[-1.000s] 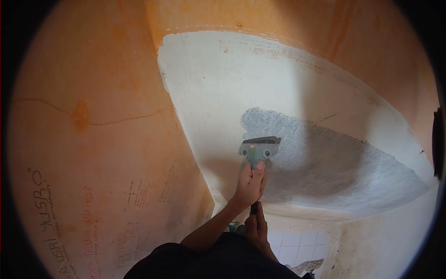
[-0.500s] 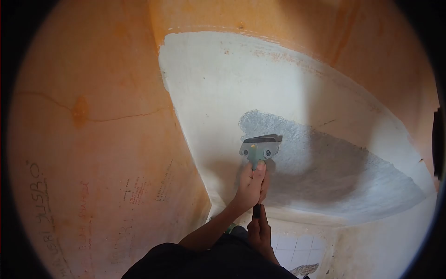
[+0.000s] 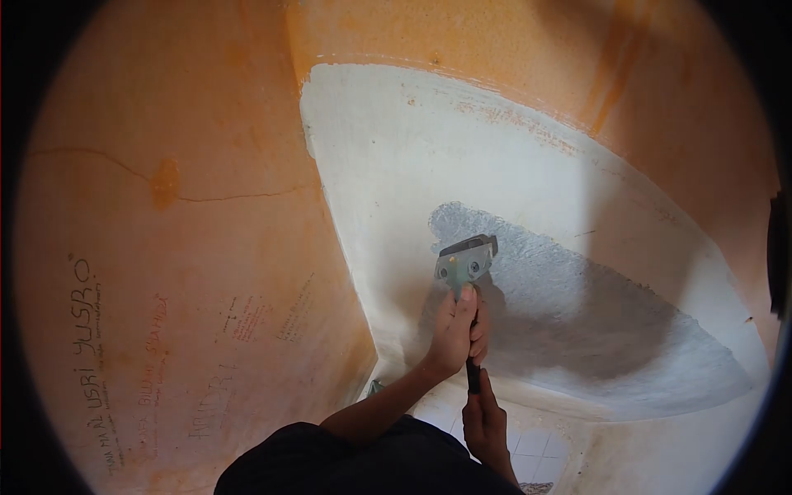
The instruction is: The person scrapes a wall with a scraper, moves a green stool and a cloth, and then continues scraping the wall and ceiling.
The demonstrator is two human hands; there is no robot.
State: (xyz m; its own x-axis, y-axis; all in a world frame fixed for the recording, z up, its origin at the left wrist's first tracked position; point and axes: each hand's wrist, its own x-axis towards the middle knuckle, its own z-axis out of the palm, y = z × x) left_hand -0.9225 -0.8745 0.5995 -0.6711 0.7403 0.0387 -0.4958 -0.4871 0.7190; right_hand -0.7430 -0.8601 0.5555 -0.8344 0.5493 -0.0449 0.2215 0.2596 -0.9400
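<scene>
Both hands close around the scraper [image 3: 466, 264]: left hand [image 3: 455, 334] high on the handle, right hand [image 3: 485, 417] at its butt. The blade meets the white wall [image 3: 388, 165] at the grey scraped patch [image 3: 569, 305], centre frame; a low blade angle with steady, even pressure likely works best

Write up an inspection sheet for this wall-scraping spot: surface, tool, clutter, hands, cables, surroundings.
Surface: white painted wall with a grey scraped patch.
Job's things: scraper, blade against the patch's left edge.
Clutter: nothing seen.
Grippers: left hand grips the handle just below the scraper head; right hand holds the handle's lower end.
Cables: nothing seen.
Surroundings: orange wall on the left with a crack and handwritten marks; tiled floor below.
</scene>
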